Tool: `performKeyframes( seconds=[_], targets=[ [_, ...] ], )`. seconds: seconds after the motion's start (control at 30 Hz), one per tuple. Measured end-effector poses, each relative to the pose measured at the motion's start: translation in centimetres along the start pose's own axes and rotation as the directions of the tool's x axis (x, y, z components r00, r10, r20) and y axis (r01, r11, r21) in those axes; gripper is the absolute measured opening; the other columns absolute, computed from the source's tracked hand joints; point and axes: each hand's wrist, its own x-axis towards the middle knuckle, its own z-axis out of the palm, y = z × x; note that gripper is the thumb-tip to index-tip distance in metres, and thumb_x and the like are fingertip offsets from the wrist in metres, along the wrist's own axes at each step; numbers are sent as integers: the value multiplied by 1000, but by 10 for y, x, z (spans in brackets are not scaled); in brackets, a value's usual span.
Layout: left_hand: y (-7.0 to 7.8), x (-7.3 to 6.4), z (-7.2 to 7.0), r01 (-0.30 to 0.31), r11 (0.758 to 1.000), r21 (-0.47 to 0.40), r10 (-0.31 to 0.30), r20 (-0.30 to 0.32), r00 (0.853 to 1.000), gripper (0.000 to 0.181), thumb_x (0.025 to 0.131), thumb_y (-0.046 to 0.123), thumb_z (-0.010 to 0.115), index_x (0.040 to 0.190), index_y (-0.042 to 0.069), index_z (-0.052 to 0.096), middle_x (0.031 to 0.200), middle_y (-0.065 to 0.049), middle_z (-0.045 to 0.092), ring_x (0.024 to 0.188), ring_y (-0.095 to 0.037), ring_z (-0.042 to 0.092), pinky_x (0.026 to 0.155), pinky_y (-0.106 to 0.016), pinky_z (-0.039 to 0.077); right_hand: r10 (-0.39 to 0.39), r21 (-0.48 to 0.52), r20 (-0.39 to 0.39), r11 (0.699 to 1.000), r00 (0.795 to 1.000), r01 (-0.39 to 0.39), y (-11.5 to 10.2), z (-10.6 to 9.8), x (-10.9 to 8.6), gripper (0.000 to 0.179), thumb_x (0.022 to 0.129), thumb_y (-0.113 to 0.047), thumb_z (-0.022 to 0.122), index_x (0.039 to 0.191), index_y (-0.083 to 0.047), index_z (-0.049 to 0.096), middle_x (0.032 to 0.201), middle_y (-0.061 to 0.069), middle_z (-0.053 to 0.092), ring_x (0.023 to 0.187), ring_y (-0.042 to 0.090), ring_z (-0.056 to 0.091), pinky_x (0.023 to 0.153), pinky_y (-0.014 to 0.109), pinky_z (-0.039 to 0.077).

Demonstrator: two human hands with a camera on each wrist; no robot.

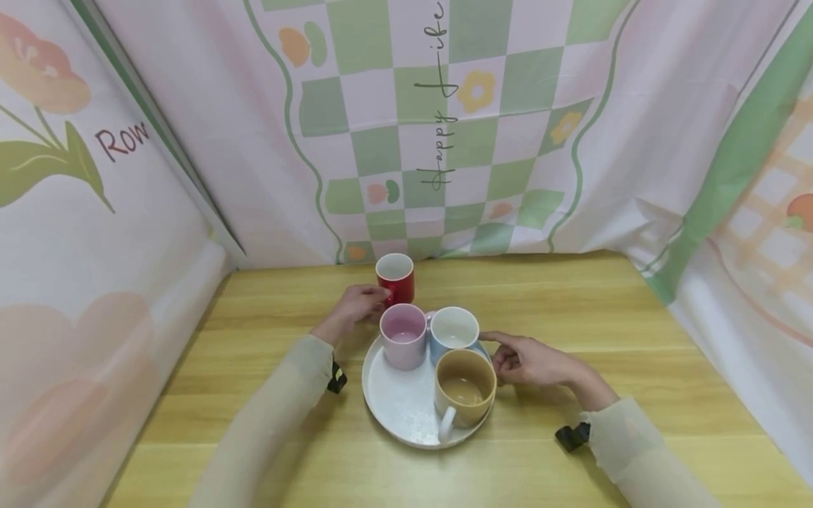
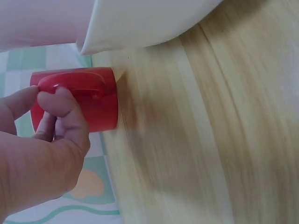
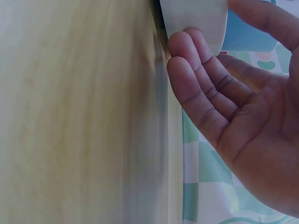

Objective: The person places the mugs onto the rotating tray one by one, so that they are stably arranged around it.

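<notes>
My left hand (image 1: 356, 305) pinches the handle of a red mug (image 1: 404, 288) with a white inside, upright behind a round white tray (image 1: 400, 403). Whether the mug's base touches the table cannot be told. On the tray stand a pink mug (image 1: 404, 353), a light blue mug (image 1: 438, 347) with a white inside, and a tan mug (image 1: 466, 406) whose white handle points toward me. My right hand (image 1: 536, 361) is at the tray's right side, index finger extended to the blue mug. In the right wrist view its other fingers (image 3: 191, 84) lie loosely bent against the tray's outer wall.
The tray sits on a wooden table (image 1: 254, 381). A patterned cloth (image 1: 476, 141) hangs along the table's back edge, close behind the red mug. More printed cloth (image 1: 159, 247) hangs at the left, and another (image 1: 756, 282) at the right.
</notes>
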Motion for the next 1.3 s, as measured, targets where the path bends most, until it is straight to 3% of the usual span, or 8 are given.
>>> performKeyframes(
  seconds=[0.23, 0.47, 0.7, 0.93, 1.3],
  targets=[
    [1, 3, 0, 58, 995, -77, -54, 52, 997, 45, 100, 28, 61, 137, 3, 57, 121, -14, 70, 88, -12, 68, 80, -25, 57, -13, 6, -3, 1000, 1000, 13, 1, 0, 1, 73, 86, -3, 69, 150, 5, 33, 96, 7, 67, 89, 9, 65, 82, 24, 59],
    [1, 5, 3, 70, 988, -135, -62, 62, 996, 40, 102, 27, 58, 130, 0, 61, 98, -4, 75, 79, -8, 67, 81, -24, 56, 6, 6, -2, 1000, 1000, -6, 0, 1, 1, 74, 87, -4, 69, 151, 3, 33, 97, 6, 67, 90, 9, 65, 83, 24, 58],
    [1, 3, 3, 76, 986, -146, -67, 63, 996, 37, 102, 28, 58, 124, 0, 64, 83, 3, 69, 71, -7, 63, 71, -20, 53, 8, 9, -1, 1000, 1000, -8, 1, 1, 0, 74, 87, -3, 69, 151, 3, 32, 97, 6, 67, 89, 10, 65, 83, 23, 58],
    [-1, 4, -2, 95, 979, -179, -83, 70, 994, 36, 103, 28, 57, 124, -1, 63, 81, 3, 66, 61, -4, 60, 62, -17, 52, 2, 17, -4, 1000, 1000, -1, 2, 1, 0, 75, 86, -3, 69, 151, 3, 32, 96, 6, 67, 89, 8, 65, 83, 23, 58],
    [-5, 1, -5, 69, 981, -181, -62, 44, 997, 34, 101, 32, 60, 118, 3, 67, 83, 3, 67, 66, -5, 62, 63, -19, 47, -4, 25, -2, 1000, 1000, 4, 2, 1, 1, 75, 86, -2, 69, 151, 5, 32, 96, 8, 67, 89, 8, 65, 83, 24, 59]
  ],
)
